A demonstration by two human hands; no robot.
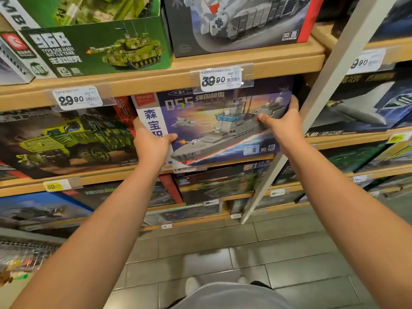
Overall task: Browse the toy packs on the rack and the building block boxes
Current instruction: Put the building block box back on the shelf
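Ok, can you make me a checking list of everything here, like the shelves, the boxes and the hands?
Surface: wooden shelf in tiers, price tags clipped on its front edge.
Job's things: ship box marked 055, held at the shelf front, tilted; tank box on the shelf above; truck box to the left of the ship box.
Clutter: nothing seen loose on the shelves.
Grippers: left hand grips the ship box's left edge, thumb on its front; right hand grips its right edge.
Cables: nothing seen.
Surroundings: white post slanting past the shelf, grey tiled floor, price tag reading 39.90 above the ship box.
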